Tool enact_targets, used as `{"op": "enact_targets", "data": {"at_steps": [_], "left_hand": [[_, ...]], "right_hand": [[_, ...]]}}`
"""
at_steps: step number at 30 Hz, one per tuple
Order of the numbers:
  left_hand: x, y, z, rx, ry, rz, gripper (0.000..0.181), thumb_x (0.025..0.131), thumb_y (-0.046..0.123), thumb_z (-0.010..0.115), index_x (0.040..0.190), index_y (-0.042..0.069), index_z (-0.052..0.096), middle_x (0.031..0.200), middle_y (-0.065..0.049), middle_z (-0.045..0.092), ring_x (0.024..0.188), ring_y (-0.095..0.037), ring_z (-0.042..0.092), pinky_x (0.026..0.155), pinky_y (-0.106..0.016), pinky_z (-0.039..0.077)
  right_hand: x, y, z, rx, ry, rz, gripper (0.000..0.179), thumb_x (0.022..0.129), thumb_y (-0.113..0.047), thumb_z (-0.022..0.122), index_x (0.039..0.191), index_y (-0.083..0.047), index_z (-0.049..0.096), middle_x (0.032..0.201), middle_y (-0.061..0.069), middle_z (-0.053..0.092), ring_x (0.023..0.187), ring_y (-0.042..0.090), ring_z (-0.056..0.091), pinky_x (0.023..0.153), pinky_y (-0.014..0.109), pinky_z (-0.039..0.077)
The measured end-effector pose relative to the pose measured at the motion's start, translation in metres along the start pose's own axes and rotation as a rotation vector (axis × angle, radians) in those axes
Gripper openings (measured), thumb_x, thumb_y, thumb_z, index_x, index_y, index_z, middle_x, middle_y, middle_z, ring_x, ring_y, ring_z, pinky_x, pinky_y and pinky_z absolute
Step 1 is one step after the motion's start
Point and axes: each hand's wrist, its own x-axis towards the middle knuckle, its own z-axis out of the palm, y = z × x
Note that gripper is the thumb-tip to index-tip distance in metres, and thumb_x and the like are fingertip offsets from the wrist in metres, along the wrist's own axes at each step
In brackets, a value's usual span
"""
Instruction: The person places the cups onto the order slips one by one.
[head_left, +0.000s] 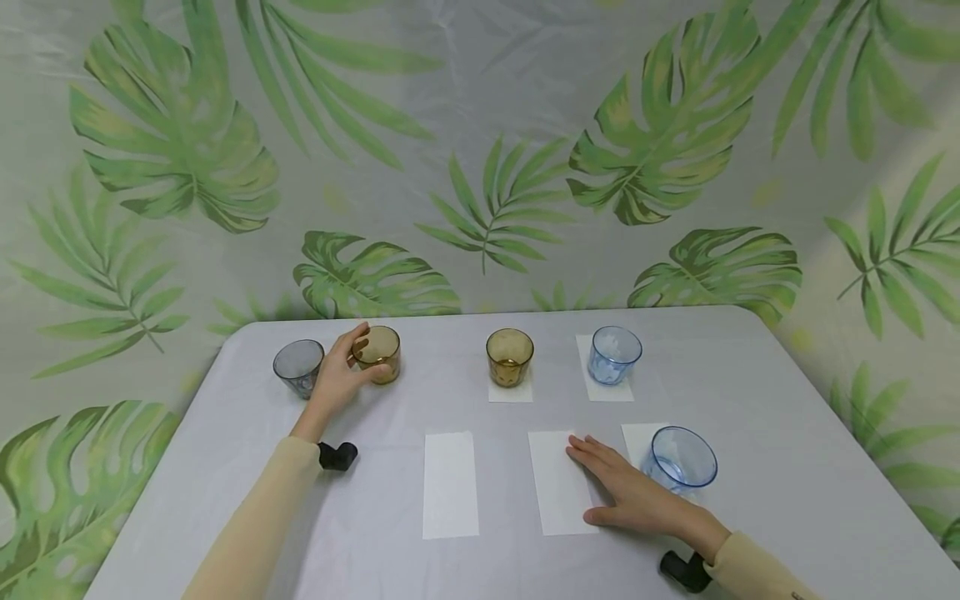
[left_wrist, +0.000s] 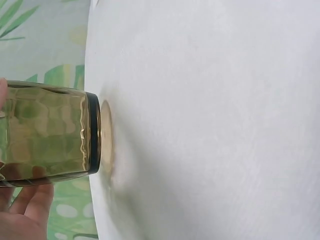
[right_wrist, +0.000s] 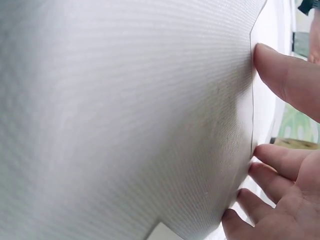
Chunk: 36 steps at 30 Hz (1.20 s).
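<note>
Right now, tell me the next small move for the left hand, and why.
Probably carry the amber cup the left hand grips toward the leftmost white paper: that paper bears nothing, and this cup has no paper beneath it, while the other amber cup stands on one.

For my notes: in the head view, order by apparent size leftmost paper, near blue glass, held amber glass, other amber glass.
1. Leftmost paper
2. Near blue glass
3. Held amber glass, other amber glass: too alike to rank

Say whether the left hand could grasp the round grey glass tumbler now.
Probably not yet: the left hand grips a round amber glass tumbler, though the grey tumbler stands close by.
</note>
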Motion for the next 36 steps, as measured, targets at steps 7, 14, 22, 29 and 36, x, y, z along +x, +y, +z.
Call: {"op": "enact_targets", "data": {"at_steps": [7, 14, 22, 29, 36], "left_hand": [[-0.006, 0.009, 0.005, -0.011, -0.012, 0.019, 0.082, 0.08, 0.013, 0.08, 0.147, 0.004, 0.035, 0.147, -0.016, 0.036, 0.131, -0.035, 0.039, 0.107, -0.053, 0.032], [-0.014, 0.02, 0.01, -0.04, -0.023, 0.049, 0.08, 0.078, 0.014, 0.081, 0.145, 0.007, 0.04, 0.145, -0.015, 0.039, 0.128, -0.035, 0.043, 0.105, -0.055, 0.034], [-0.027, 0.044, 0.019, -0.078, -0.075, 0.074, 0.078, 0.077, 0.009, 0.081, 0.144, 0.006, 0.041, 0.142, -0.014, 0.043, 0.127, -0.034, 0.045, 0.105, -0.051, 0.037], [-0.037, 0.066, 0.029, -0.098, -0.113, 0.128, 0.075, 0.077, 0.002, 0.079, 0.142, 0.001, 0.042, 0.14, -0.019, 0.044, 0.125, -0.038, 0.045, 0.102, -0.05, 0.04], [-0.037, 0.054, 0.042, -0.091, -0.141, 0.175, 0.078, 0.075, 0.013, 0.083, 0.142, 0.01, 0.045, 0.139, -0.008, 0.047, 0.124, -0.029, 0.048, 0.1, -0.042, 0.045]], "right_hand": [[0.001, 0.002, 0.001, -0.005, -0.001, -0.002, 0.085, 0.083, -0.036, 0.073, 0.148, 0.0, 0.031, 0.155, 0.017, 0.022, 0.14, 0.042, 0.014, 0.107, 0.064, 0.021], [0.0, 0.002, 0.0, -0.022, 0.004, -0.011, 0.084, 0.083, -0.035, 0.072, 0.148, 0.0, 0.031, 0.155, 0.016, 0.023, 0.14, 0.042, 0.015, 0.107, 0.063, 0.022], [0.0, 0.0, 0.0, -0.035, 0.005, -0.001, 0.083, 0.083, -0.032, 0.073, 0.148, -0.001, 0.031, 0.155, 0.016, 0.024, 0.14, 0.041, 0.016, 0.107, 0.063, 0.023], [0.0, -0.002, -0.001, -0.034, -0.003, -0.012, 0.083, 0.084, -0.033, 0.072, 0.147, 0.001, 0.031, 0.155, 0.017, 0.023, 0.14, 0.042, 0.015, 0.106, 0.063, 0.023], [0.0, -0.001, -0.002, -0.039, -0.009, -0.006, 0.084, 0.084, -0.036, 0.072, 0.147, 0.002, 0.031, 0.154, 0.017, 0.023, 0.14, 0.042, 0.015, 0.106, 0.063, 0.024]]}}
